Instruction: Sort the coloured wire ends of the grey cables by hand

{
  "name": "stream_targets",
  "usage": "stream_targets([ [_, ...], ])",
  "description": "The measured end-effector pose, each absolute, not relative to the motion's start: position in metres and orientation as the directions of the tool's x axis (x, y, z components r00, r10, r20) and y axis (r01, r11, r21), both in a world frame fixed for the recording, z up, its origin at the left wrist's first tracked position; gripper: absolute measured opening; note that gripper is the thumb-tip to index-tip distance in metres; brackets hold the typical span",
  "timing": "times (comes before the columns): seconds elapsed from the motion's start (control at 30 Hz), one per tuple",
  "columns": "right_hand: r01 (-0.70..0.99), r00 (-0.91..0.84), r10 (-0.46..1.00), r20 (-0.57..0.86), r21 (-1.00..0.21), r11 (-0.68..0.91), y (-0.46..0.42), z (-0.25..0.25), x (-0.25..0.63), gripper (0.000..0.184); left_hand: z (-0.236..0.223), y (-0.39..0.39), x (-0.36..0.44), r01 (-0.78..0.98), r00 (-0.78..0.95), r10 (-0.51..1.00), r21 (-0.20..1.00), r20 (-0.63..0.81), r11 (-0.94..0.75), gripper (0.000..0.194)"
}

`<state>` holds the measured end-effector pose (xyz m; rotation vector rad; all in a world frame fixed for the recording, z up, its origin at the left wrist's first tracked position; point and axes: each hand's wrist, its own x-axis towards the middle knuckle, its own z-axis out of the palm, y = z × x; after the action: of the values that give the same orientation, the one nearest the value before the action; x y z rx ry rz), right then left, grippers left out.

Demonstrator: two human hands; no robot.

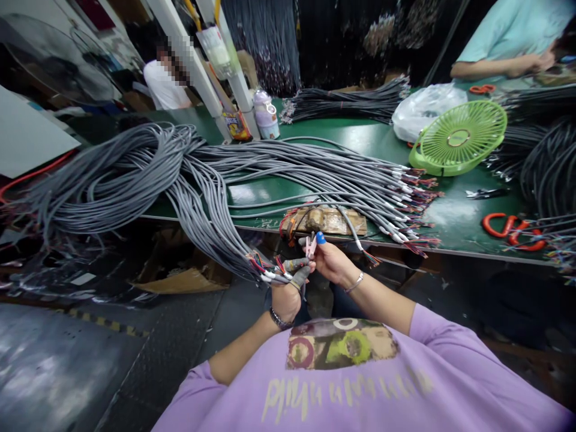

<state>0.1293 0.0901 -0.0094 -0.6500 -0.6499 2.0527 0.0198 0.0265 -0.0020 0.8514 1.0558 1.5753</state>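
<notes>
My left hand, with grey coverings on its fingers, is closed at the near edge of the bench. Its fingers pinch around a grey cable beside a hanging bundle of cable ends with white sleeves and coloured wires. Close by, my right hand has a blue cover on one fingertip. It pinches a small pale pink piece, whose kind I cannot make out. Both hands nearly meet in front of a taped brown block on the bench edge. A single cable end with fanned wires hangs to the right.
Grey cables stretch over the green bench, coiled at the left. To the right are a green fan, a plastic bag and red-orange-handled scissors. A bottle stands behind. Two other people are across the bench.
</notes>
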Motion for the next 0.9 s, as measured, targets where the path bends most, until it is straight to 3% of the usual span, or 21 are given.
stream_targets([
  [0.23,-0.641,-0.408,0.863,-0.297,-0.58,-0.503,0.091,-0.001,0.124,0.044,-0.009,0.025,0.02,-0.297,-0.178,0.984,0.953,0.008,-0.061,0.021],
  [0.53,-0.611,-0.521,0.784,-0.339,-0.493,-0.619,0.081,-0.012,0.137,0.052,-0.005,0.018,0.016,-0.323,-0.208,0.978,0.942,0.026,-0.094,0.024],
  [0.77,-0.559,-0.564,0.765,-0.312,-0.538,-0.631,0.077,-0.007,0.141,0.052,0.002,0.01,0.01,-0.313,-0.244,0.967,0.938,0.07,-0.147,0.019],
  [0.9,-0.548,-0.56,0.787,-0.259,-0.596,-0.586,0.083,0.004,0.138,0.042,0.006,0.014,0.014,-0.295,-0.247,0.965,0.941,0.09,-0.163,0.016],
])
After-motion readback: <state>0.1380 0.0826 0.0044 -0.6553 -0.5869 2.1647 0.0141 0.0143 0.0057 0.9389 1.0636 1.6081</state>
